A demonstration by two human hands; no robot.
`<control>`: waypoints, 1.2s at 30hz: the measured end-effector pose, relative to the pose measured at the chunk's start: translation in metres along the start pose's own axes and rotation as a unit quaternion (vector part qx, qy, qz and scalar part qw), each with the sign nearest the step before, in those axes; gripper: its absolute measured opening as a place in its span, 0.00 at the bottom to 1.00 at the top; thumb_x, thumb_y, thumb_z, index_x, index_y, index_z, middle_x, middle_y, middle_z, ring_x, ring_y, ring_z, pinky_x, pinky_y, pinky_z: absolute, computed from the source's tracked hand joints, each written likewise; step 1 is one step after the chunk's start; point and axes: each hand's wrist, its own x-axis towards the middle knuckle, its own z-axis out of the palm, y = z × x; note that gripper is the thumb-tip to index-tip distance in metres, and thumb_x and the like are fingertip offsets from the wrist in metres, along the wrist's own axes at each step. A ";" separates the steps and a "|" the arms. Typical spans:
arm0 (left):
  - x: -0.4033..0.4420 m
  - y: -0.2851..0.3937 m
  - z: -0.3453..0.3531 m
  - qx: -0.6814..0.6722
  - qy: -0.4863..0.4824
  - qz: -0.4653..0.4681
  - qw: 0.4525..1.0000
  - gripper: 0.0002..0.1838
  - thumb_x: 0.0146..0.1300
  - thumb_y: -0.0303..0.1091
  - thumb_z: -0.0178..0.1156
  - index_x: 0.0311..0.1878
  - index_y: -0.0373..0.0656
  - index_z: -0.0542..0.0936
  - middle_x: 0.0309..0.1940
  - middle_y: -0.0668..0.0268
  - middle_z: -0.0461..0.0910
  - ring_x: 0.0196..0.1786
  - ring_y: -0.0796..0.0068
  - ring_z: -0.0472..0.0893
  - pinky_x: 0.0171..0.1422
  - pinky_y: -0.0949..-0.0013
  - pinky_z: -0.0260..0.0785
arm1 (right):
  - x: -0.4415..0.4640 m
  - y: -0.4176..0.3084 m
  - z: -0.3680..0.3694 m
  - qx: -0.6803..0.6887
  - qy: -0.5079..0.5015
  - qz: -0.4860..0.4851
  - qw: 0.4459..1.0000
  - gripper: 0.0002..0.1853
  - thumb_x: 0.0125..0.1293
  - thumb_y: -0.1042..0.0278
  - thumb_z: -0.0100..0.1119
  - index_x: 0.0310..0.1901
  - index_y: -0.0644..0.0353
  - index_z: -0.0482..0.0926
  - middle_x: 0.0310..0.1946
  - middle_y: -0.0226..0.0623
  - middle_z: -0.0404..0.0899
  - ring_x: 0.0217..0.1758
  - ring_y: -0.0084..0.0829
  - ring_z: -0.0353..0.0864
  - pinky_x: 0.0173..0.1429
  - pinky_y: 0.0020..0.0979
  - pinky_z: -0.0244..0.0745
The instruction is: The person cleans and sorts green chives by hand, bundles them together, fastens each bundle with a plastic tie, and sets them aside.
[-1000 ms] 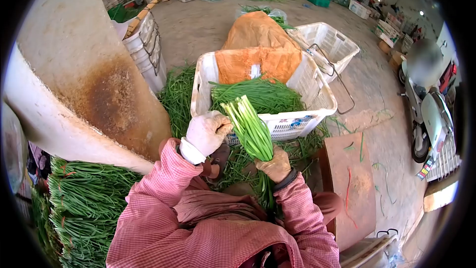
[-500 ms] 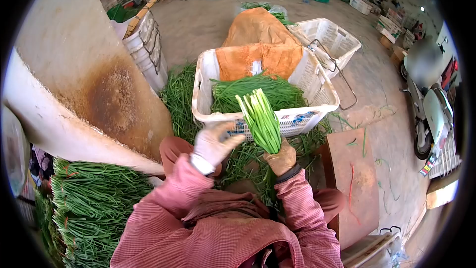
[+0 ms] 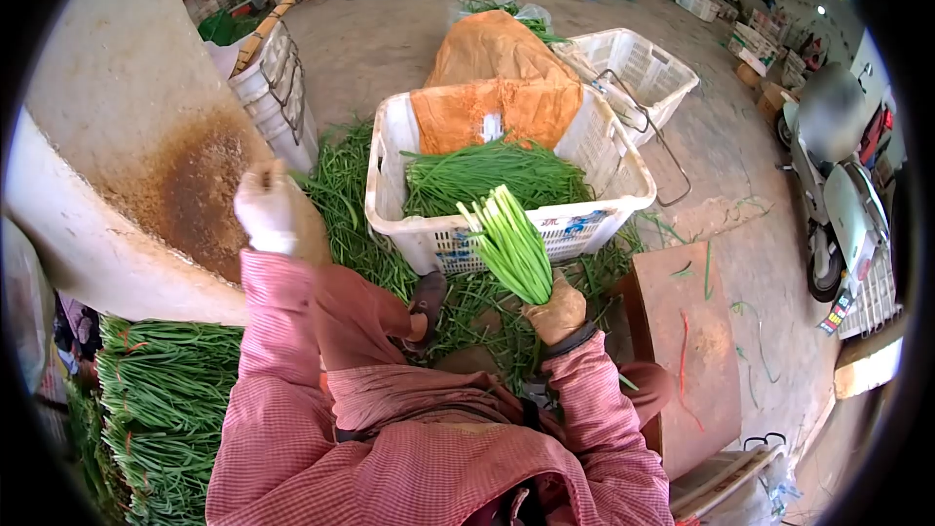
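My right hand (image 3: pixel 556 312), in a dirty tan glove, is closed around a bunch of chives (image 3: pixel 515 245). The pale cut ends point up and away from me, in front of the white crate's near wall. My left hand (image 3: pixel 265 205), in a whitish glove, is raised far out to the left in front of the stained pillar. Motion smears its fingers, so I cannot tell what, if anything, is in them. More chives (image 3: pixel 495 178) lie inside the white plastic crate (image 3: pixel 375 170), with an orange cloth (image 3: pixel 487 97) draped over its far wall.
Loose green leaves (image 3: pixel 355 224) litter the floor around the crate. Stacked tied bundles (image 3: pixel 170 409) stand at my lower left, beside the pillar (image 3: pixel 127 88). On the right are a brown board (image 3: pixel 687 351) with red ties and a parked scooter (image 3: pixel 842 205). Another white crate (image 3: pixel 648 73) sits behind.
My left hand has swung left and up, away from the bunch. My right hand still holds the chives in nearly the same place. The view has shifted slightly.
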 end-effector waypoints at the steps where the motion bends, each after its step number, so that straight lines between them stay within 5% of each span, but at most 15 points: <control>1: 0.039 -0.074 -0.010 0.073 -0.052 0.068 0.994 0.11 0.53 0.20 0.52 0.41 0.37 0.74 0.25 0.63 0.76 0.27 0.74 0.74 0.35 0.71 0.70 | 0.000 -0.004 -0.001 0.006 -0.004 -0.005 1.000 0.16 0.63 0.66 0.35 0.49 0.63 0.66 0.43 0.41 0.73 0.45 0.38 0.74 0.46 0.35 0.70; 3: -0.001 -0.054 -0.009 0.007 -0.267 -0.065 0.962 0.28 0.47 0.30 0.61 0.52 0.36 0.64 0.44 0.54 0.68 0.46 0.65 0.68 0.52 0.67 0.60 | 0.001 -0.024 -0.002 0.022 -0.012 -0.009 1.000 0.16 0.67 0.66 0.30 0.49 0.62 0.66 0.45 0.38 0.72 0.46 0.36 0.74 0.46 0.33 0.70; 5: -0.035 -0.084 -0.004 -0.042 -0.501 -0.173 0.847 0.50 0.38 0.44 0.70 0.61 0.35 0.53 0.56 0.50 0.61 0.62 0.57 0.58 0.67 0.63 0.47 | 0.004 -0.029 0.010 0.013 -0.006 -0.043 0.999 0.15 0.66 0.67 0.32 0.48 0.62 0.67 0.43 0.37 0.73 0.44 0.35 0.74 0.44 0.31 0.71; 7: -0.082 -0.057 0.023 -0.331 -0.616 -0.225 0.679 0.41 0.48 0.41 0.64 0.62 0.37 0.54 0.60 0.49 0.57 0.63 0.60 0.58 0.66 0.60 0.49 | 0.006 -0.035 0.023 0.027 -0.019 -0.068 0.997 0.14 0.65 0.66 0.36 0.47 0.62 0.67 0.41 0.37 0.74 0.43 0.34 0.75 0.42 0.31 0.72; 8: -0.105 -0.046 0.037 -0.455 -0.577 -0.252 0.630 0.39 0.50 0.40 0.61 0.62 0.37 0.54 0.61 0.49 0.56 0.63 0.60 0.58 0.66 0.60 0.50 | 0.004 -0.040 0.031 0.047 -0.034 -0.073 0.996 0.14 0.64 0.66 0.39 0.46 0.63 0.68 0.40 0.38 0.75 0.42 0.34 0.76 0.41 0.31 0.72; 11: -0.108 -0.010 0.062 -0.513 -0.533 -0.331 0.586 0.33 0.52 0.37 0.59 0.60 0.38 0.57 0.56 0.51 0.63 0.58 0.58 0.66 0.62 0.61 0.59 | -0.015 -0.125 0.006 -0.134 -0.083 -0.042 0.987 0.24 0.49 0.62 0.59 0.46 0.64 0.67 0.37 0.49 0.74 0.41 0.39 0.76 0.41 0.34 0.72; 16: -0.078 0.006 0.076 -0.479 -0.501 -0.322 0.645 0.21 0.45 0.27 0.62 0.45 0.41 0.69 0.32 0.64 0.75 0.34 0.71 0.77 0.43 0.67 0.72 | 0.001 -0.084 0.012 0.290 -0.209 -0.157 0.920 0.31 0.49 0.67 0.60 0.55 0.62 0.59 0.47 0.39 0.71 0.50 0.30 0.71 0.52 0.27 0.67; 19: -0.027 -0.003 0.064 -0.453 -0.362 -0.368 0.727 0.22 0.44 0.27 0.62 0.45 0.42 0.69 0.32 0.66 0.74 0.33 0.72 0.76 0.42 0.65 0.72 | -0.002 -0.036 -0.017 -0.117 -0.344 -0.116 0.924 0.28 0.44 0.62 0.66 0.49 0.59 0.70 0.41 0.43 0.75 0.41 0.36 0.76 0.48 0.32 0.69; 20: -0.009 -0.013 0.057 -0.482 -0.294 -0.346 0.749 0.21 0.45 0.27 0.61 0.45 0.43 0.69 0.33 0.64 0.74 0.34 0.71 0.76 0.43 0.66 0.73 | -0.015 -0.021 -0.026 -0.090 -0.353 0.087 0.927 0.27 0.44 0.58 0.65 0.47 0.58 0.72 0.43 0.43 0.75 0.43 0.36 0.75 0.49 0.32 0.69; 21: 0.014 -0.033 0.048 -0.508 -0.246 -0.321 0.761 0.18 0.45 0.26 0.61 0.42 0.43 0.70 0.33 0.64 0.74 0.36 0.69 0.75 0.44 0.65 0.71 | -0.023 -0.002 -0.046 -0.358 -0.396 0.117 0.837 0.25 0.48 0.56 0.60 0.49 0.57 0.71 0.45 0.42 0.74 0.48 0.39 0.73 0.51 0.33 0.68; 22: 0.035 -0.050 0.033 -0.509 -0.193 -0.306 0.781 0.16 0.47 0.25 0.59 0.41 0.42 0.71 0.32 0.63 0.74 0.35 0.67 0.76 0.44 0.64 0.71 | -0.028 0.032 -0.060 -0.441 -0.377 0.165 0.798 0.24 0.49 0.57 0.59 0.49 0.56 0.71 0.45 0.42 0.74 0.48 0.39 0.73 0.51 0.34 0.68; 27: 0.093 -0.121 -0.045 -0.525 -0.010 -0.326 0.786 0.07 0.52 0.25 0.54 0.35 0.39 0.70 0.29 0.60 0.74 0.33 0.68 0.75 0.41 0.67 0.71 | -0.021 0.167 -0.110 -0.469 -0.201 0.348 0.786 0.21 0.52 0.60 0.53 0.49 0.54 0.71 0.44 0.42 0.74 0.50 0.40 0.72 0.52 0.36 0.67; 28: 0.093 -0.138 -0.042 -0.519 -0.003 -0.283 0.807 0.06 0.53 0.25 0.52 0.35 0.39 0.70 0.28 0.61 0.73 0.32 0.68 0.74 0.41 0.67 0.71 | -0.017 0.175 -0.110 -0.434 -0.133 0.280 0.846 0.20 0.53 0.61 0.52 0.49 0.53 0.71 0.44 0.42 0.74 0.51 0.40 0.72 0.52 0.36 0.67; 30: 0.093 -0.148 -0.039 -0.540 0.003 -0.269 0.797 0.05 0.54 0.24 0.51 0.35 0.38 0.70 0.28 0.61 0.73 0.31 0.69 0.74 0.41 0.69 0.71 | -0.024 0.165 -0.109 -0.263 0.136 0.013 0.955 0.19 0.49 0.65 0.58 0.46 0.52 0.72 0.24 0.36 0.77 0.26 0.34 0.76 0.35 0.35 0.71; 36: 0.053 -0.102 -0.026 -0.575 -0.051 -0.327 0.748 0.03 0.54 0.25 0.52 0.32 0.38 0.71 0.28 0.62 0.74 0.33 0.70 0.75 0.40 0.69 0.72 | -0.012 -0.043 -0.074 0.031 0.164 -0.202 0.965 0.10 0.52 0.77 0.58 0.38 0.57 0.77 0.30 0.35 0.79 0.33 0.26 0.77 0.39 0.25 0.70</control>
